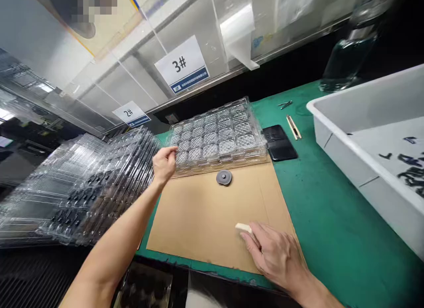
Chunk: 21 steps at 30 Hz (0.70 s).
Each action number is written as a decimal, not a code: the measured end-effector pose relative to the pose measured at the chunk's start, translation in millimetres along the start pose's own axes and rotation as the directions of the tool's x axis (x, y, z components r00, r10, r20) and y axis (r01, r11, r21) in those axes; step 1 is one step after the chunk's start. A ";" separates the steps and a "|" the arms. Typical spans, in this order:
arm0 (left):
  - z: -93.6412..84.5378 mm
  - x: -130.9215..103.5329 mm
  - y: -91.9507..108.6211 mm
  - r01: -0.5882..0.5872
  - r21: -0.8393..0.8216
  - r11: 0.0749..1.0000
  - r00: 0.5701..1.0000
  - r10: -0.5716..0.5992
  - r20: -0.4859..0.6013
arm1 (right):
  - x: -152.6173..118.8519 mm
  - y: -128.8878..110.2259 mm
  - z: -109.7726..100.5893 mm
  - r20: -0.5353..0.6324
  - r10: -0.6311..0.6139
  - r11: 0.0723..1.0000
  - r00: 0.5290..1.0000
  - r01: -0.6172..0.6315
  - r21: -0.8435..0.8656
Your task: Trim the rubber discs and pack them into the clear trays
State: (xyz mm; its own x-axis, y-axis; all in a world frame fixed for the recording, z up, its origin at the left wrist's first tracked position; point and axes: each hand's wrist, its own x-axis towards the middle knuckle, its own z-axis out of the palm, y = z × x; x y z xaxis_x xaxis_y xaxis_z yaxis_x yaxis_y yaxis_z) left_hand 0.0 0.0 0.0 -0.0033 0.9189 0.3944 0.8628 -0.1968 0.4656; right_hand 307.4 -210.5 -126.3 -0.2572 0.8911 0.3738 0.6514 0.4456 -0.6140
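Note:
My left hand (164,163) is closed at the front left corner of a clear plastic tray (212,138) with rows of compartments; its thumb and fingertips meet at the tray's edge. My right hand (274,250) is closed around a small cream-coloured tool (243,227), whose end sticks out past the fingers above the cardboard sheet (212,211). A dark grey round part (224,178) with a small centre hub lies on the cardboard, just in front of the tray and between my hands.
Stacked clear trays (109,180) stand at the left. Right of the compartment tray lie a black phone (280,142), tweezers (293,127) and a small metal tool (285,104). A white bin (361,167) holding black pieces is at the right, near a glass bottle (346,61).

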 end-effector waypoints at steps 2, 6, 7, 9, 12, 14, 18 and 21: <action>21.8 -26.5 24.6 -0.059 -0.029 0.998 0.989 0.062 0.131 | 2.0 -0.9 -1.6 -0.004 0.001 1.000 1.000 -0.001 0.007; 64.4 -65.5 66.1 -0.095 -0.035 0.995 0.930 0.101 0.354 | 3.0 -1.0 -1.6 -0.010 0.008 1.000 1.000 -0.008 0.008; 73.8 -70.9 73.8 -0.082 -0.021 0.996 0.919 0.084 0.386 | 2.4 -0.8 -0.6 -0.007 0.011 1.000 1.000 -0.011 0.004; 88.6 -78.0 85.8 -0.031 0.015 0.999 0.909 0.022 0.415 | 0.7 -0.2 2.1 0.002 0.017 1.000 1.000 -0.017 -0.008; 96.7 -86.1 98.1 0.075 0.030 0.997 0.903 -0.081 0.421 | -1.8 1.1 6.3 -0.016 0.011 1.000 1.000 -0.012 -0.028; 92.7 -94.1 105.1 0.164 -0.006 0.986 0.901 -0.147 0.409 | -2.3 1.7 7.1 -0.049 -0.012 0.999 0.999 0.010 -0.038; 70.2 -123.4 122.0 0.406 -0.202 0.892 0.862 -0.300 0.408 | -3.5 -3.5 1.6 -0.098 -0.086 0.995 0.992 0.081 -0.051; 49.1 -166.0 137.5 0.588 -0.397 0.705 0.789 -0.391 0.474 | -16.3 -17.1 -1.1 -0.165 -0.165 0.986 0.973 0.163 -0.025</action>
State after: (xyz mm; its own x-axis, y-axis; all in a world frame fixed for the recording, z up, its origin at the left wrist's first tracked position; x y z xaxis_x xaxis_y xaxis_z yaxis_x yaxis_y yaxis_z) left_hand 144.0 -162.8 -40.3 -0.1002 0.9640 -0.2465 0.4061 0.2658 0.8743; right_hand 301.2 -232.7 -121.2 -0.2400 0.7792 0.5790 0.6184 0.5825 -0.5275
